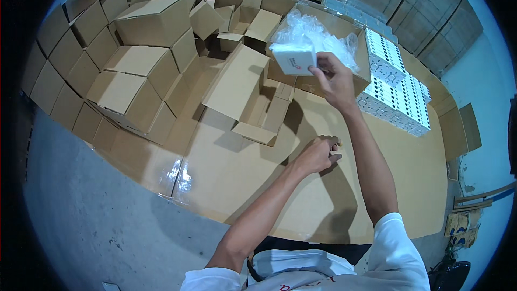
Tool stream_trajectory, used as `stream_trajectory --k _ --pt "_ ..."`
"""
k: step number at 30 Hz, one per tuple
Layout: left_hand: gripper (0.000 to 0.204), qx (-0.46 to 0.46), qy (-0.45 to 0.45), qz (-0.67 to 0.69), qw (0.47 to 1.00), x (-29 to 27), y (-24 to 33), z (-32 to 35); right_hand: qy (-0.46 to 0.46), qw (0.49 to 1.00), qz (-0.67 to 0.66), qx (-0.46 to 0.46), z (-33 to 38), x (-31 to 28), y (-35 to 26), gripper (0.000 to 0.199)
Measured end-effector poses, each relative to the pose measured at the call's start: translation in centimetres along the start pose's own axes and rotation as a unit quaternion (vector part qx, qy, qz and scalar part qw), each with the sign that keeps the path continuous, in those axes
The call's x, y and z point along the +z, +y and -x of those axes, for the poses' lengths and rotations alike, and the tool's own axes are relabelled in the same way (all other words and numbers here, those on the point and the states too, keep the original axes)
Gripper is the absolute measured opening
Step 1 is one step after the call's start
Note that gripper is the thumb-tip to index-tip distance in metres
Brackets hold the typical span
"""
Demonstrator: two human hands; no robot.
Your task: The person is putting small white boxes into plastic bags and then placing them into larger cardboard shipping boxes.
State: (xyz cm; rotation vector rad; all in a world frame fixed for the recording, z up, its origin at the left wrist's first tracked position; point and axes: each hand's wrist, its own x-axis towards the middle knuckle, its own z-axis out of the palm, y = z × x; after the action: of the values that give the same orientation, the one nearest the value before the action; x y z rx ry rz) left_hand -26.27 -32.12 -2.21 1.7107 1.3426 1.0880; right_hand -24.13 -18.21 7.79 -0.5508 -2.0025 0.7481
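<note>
My right hand (338, 82) grips a small white box (294, 60) by its right edge, thumb in front. It is held up before a large carton (360, 79) filled with crumpled clear plastic bags (309, 29). Low over the cardboard-covered table (237, 183), my left hand (318, 154) has its fingers half curled, with a gap between thumb and forefinger and nothing visible in it. Just left of the hands, an open brown carton (237, 83) lies with its flaps spread, its visible inside bare.
Stacked brown cartons (134, 89) fill the table's left side, more open ones (250, 19) behind. At right stand stacks of white boxes with black markings (396, 99). Large wrapped cartons (431, 19) line the back. A raised cardboard rim (455, 129) edges the table.
</note>
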Motion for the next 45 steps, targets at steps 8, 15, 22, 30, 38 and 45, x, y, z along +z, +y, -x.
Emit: stream_trajectory --k 8,15,22,30,38,45 --pt "0.038 -0.020 -0.025 -0.007 0.999 -1.2 0.2 -0.2 -0.162 0.972 0.172 -0.010 -3.2 0.4 0.7 0.028" --pt "0.036 0.019 -0.001 -0.009 1.000 -0.1 -0.8 -1.5 -0.267 0.921 0.257 -0.119 -7.1 0.7 1.0 0.025" --pt "0.034 0.014 0.001 0.002 1.000 0.6 -0.9 -1.8 -0.269 0.874 0.386 -0.121 -5.4 3.3 1.4 0.028" --pt "0.031 -0.005 -0.029 -0.029 0.999 0.8 -0.6 -2.9 -0.177 0.902 0.387 -0.078 -3.5 4.6 3.7 0.024" --pt "0.026 -0.010 -0.019 -0.016 1.000 1.9 1.7 -5.8 -0.124 0.900 0.404 -0.110 -4.0 1.1 6.1 0.012" --pt "0.026 -0.059 -0.034 -0.005 0.998 4.7 5.6 -9.1 -0.131 0.955 0.263 -0.049 -0.9 -6.8 5.9 0.034"
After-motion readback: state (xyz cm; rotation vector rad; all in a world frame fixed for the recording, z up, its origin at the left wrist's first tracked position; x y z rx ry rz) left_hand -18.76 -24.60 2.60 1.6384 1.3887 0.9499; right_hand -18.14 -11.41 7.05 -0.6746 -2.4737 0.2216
